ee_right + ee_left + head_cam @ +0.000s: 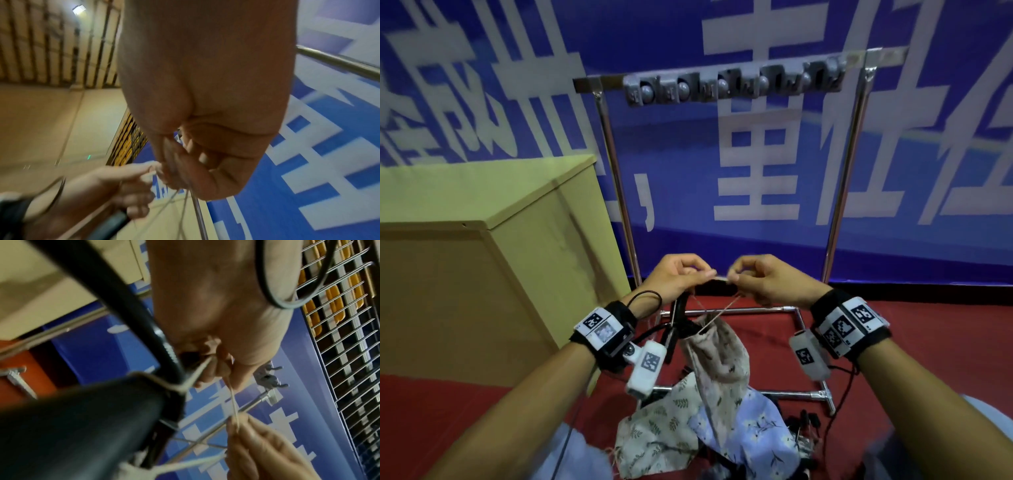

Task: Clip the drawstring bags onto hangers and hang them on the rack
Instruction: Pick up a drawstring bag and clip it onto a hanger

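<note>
A beige patterned drawstring bag (717, 359) hangs in front of the chrome rack (840, 192). It dangles from its thin drawstring (722, 308). My left hand (709, 274) and right hand (733, 278) each pinch the drawstring, fingertips almost touching. The lower fingers of my left hand also curl round a black hanger (677, 310), which runs down beside the bag's mouth. In the left wrist view the drawstring (234, 404) stretches from my left hand (216, 369) to my right hand (257, 443), beside the hanger (123, 305). In the right wrist view my right hand (174, 162) pinches the drawstring (182, 204).
The rack's top bar carries a row of grey hooks (732, 85). On the red floor below lie a cream leaf-print bag (654, 435), a blue floral bag (760, 428) and small black clips (806, 419). A tan wooden cabinet (482, 267) stands close on the left.
</note>
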Tool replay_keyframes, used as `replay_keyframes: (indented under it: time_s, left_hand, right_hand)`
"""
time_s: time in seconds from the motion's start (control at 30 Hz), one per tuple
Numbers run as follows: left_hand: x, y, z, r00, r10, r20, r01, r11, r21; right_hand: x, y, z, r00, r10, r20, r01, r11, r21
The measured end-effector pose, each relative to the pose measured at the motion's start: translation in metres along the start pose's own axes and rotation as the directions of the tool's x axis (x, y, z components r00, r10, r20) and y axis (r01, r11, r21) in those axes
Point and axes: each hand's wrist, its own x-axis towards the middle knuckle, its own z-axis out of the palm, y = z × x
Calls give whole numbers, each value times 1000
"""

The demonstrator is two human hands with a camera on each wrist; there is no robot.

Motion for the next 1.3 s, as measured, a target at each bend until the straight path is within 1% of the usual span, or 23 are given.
replay_keyframes:
  time_s: [0.07, 0.1, 0.17, 0.2, 0.27, 0.37, 0.43, 0.5, 0.57, 0.63, 0.73, 0.8, 0.87, 0.93, 1.0, 1.07, 1.17, 1.23, 1.3]
  left_hand:
    - [9, 17, -24, 1000, -7, 13, 6, 995, 103]
    - [13, 27, -37, 999, -2, 49, -8, 981, 195]
    - [22, 52, -65, 992, 40, 123, -83, 927, 366]
    - [28, 61, -78, 989, 78, 128, -126, 894, 429]
    - [40, 82, -107, 986, 147, 77, -166, 846, 506]
    - [57, 120, -151, 973, 231, -28, -174, 804, 568]
    - [71, 140, -174, 956, 285, -66, -193, 784, 590]
    - [87, 155, -193, 935, 332, -125, -184, 755, 630]
    - [107, 164, -210, 907, 369, -201, -141, 717, 682]
    - [126, 165, -224, 885, 386, -258, -102, 704, 703]
    - [148, 161, -237, 865, 373, -336, -11, 684, 730]
    - [156, 156, -242, 856, 357, -374, 38, 677, 735]
    - [163, 146, -246, 859, 328, -393, 70, 686, 725]
    - [168, 133, -247, 881, 288, -375, 81, 690, 719]
    - [171, 118, -244, 904, 254, -343, 80, 690, 720]
    - [171, 109, -237, 910, 233, -343, 82, 710, 699]
    - [170, 108, -225, 907, 219, -361, 38, 809, 586]
    - [168, 112, -218, 905, 189, -382, 31, 865, 500]
    - [165, 114, -215, 903, 174, -392, 38, 878, 477]
  right_hand:
    - [14, -16, -7, 997, -46, -67, 32, 979, -200]
    - [22, -26, -10, 993, -87, -81, 59, 951, -305]
    - [41, -54, -18, 979, -184, -82, 124, 871, -475]
    - [51, -68, -22, 969, -231, -90, 151, 838, -524]
    - [74, -98, -32, 941, -310, -134, 178, 793, -583]
    - [114, -149, -48, 886, -408, -222, 187, 751, -634]
    - [141, -177, -57, 856, -444, -263, 180, 735, -654]
    - [170, -200, -64, 842, -445, -305, 135, 721, -680]
    - [200, -220, -67, 824, -447, -348, 98, 718, -690]
    - [225, -237, -68, 811, -434, -391, 68, 734, -675]
    - [258, -251, -65, 804, -378, -459, -11, 762, -647]
    - [276, -254, -60, 808, -328, -489, -60, 780, -623]
    - [292, -252, -55, 827, -264, -496, -122, 777, -618]
    - [300, -246, -49, 849, -197, -491, -171, 776, -607]
    - [305, -237, -46, 847, -178, -501, -160, 813, -560]
    - [307, -225, -43, 840, -182, -512, -131, 846, -517]
    - [304, -209, -41, 854, -172, -492, -98, 874, -476]
    - [301, -203, -41, 864, -162, -477, -84, 888, -452]
    - [296, -202, -40, 874, -152, -462, -51, 916, -397]
